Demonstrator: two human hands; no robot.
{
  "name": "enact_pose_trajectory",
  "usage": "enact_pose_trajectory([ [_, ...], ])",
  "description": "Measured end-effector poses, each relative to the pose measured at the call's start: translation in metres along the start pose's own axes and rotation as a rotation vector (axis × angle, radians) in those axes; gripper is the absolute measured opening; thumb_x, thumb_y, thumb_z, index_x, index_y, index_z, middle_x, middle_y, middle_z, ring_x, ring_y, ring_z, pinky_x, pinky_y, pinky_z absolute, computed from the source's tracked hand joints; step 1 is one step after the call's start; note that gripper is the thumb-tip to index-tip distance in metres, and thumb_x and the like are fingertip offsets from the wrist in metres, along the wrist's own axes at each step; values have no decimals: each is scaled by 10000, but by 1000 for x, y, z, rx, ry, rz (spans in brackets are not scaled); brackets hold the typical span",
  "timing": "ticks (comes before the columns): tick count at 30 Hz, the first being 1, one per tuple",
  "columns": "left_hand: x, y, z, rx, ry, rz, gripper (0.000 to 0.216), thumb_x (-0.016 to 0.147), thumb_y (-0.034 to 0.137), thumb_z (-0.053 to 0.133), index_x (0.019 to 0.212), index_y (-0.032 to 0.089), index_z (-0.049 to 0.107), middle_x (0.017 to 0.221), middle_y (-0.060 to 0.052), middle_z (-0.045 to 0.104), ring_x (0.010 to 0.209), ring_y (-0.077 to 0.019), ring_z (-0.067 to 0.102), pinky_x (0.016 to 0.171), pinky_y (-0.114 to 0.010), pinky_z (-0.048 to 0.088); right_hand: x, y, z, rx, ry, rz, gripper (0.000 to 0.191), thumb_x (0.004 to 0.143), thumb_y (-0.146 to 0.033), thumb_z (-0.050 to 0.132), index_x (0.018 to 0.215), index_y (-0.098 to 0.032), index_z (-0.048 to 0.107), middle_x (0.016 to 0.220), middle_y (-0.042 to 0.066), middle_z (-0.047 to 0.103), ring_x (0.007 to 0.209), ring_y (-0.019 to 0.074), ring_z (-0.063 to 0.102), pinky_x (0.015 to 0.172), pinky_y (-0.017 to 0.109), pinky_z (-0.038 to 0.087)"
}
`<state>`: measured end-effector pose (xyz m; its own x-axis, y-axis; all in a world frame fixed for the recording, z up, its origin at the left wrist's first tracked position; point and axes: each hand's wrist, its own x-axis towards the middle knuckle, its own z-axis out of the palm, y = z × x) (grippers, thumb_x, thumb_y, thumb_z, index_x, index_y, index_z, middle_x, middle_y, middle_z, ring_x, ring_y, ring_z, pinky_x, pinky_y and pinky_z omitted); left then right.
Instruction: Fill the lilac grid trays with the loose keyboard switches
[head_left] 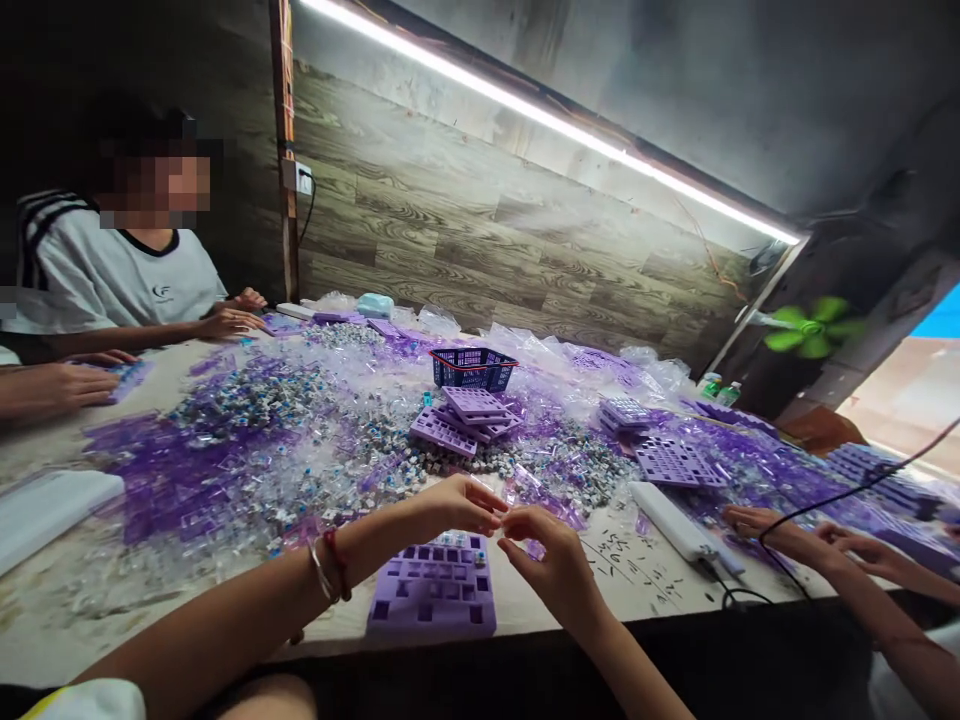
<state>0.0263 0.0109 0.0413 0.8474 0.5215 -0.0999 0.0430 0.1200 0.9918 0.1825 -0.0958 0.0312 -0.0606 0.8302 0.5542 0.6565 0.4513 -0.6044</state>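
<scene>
My left hand (459, 505) and right hand (553, 562) both pinch one small part (501, 516) over the purple tray (433, 598), best kept level.

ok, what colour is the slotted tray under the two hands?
Purple. The slotted tray shows best in the head view.

Near edge: purple tray (433, 590) takes the centre. The bare worktop (622, 575) just right of it is open. Further right is blocked by white bar (679, 522), black cable (862, 490) and co-worker's hands (757, 522). Middle is buried under parts pile (300, 430), with tray stack (465, 415) and blue basket (472, 367) beyond. White block (45, 510) sits near left.
</scene>
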Motion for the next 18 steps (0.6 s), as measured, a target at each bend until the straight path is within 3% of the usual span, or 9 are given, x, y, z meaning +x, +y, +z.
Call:
enact_pose_trajectory([
  [6,5,-17,1,115,27,64,319,554,320,764,817,140,748,642,-2,637,604,-112,510,603,-223,381,-6,20,9,55,-40,80,114,700,-111,589,782,-172,637,714,18,665,634,151,639,613,254,523],
  [11,1,-18,-10,644,134,208,202,598,280,769,765,169,752,696,-8,667,648,-129,526,587,-213,354,-6,25,20,40,-70,97,145,666,-86,583,763,-165,656,683,10,664,604,138,627,588,232,499],
  [18,-8,-3,-13,1041,62,298,223,672,394,783,819,227,767,625,13,576,615,-116,490,582,-226,298,-5,26,21,114,-81,108,133,698,-129,620,799,-173,695,734,22,685,641,134,624,613,227,502],
])
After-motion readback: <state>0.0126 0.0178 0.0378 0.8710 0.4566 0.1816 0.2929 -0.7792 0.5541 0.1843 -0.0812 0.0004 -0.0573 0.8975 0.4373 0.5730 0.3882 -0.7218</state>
